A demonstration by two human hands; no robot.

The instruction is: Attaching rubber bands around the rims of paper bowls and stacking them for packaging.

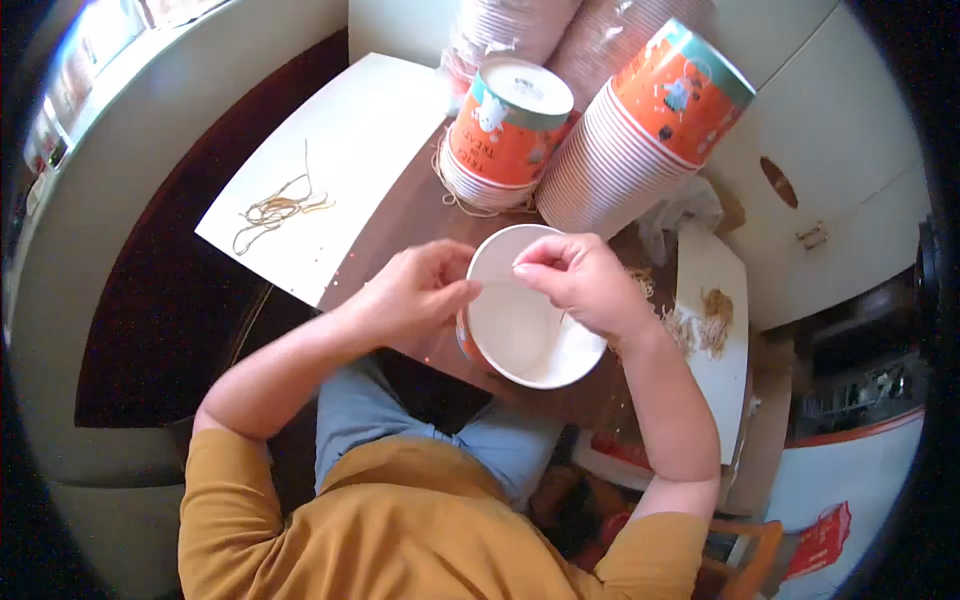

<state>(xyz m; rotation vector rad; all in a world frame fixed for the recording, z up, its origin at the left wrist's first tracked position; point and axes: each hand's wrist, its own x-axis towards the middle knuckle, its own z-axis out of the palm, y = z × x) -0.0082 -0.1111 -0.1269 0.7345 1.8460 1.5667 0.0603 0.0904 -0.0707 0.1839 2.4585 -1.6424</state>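
Observation:
An open paper bucket (535, 335), white inside with an orange printed outside, stands in front of me on the brown tabletop. My left hand (425, 290) is at its left rim, thumb and fingers pinched together. Over the bucket's mouth, my right hand (585, 280) also makes a pinch, fingertips pointing toward the left hand. Whatever the two pinches hold is too fine to make out. A faint thin line shows in the bucket below the right fingers.
Behind the bucket stand a short upside-down bucket stack (505, 140) and a tall leaning stack (640, 130). Plastic-wrapped stacks (510, 30) are farther back. Loose cords (275, 212) lie on the white left leaf; a tan cord bundle (715, 320) lies at right.

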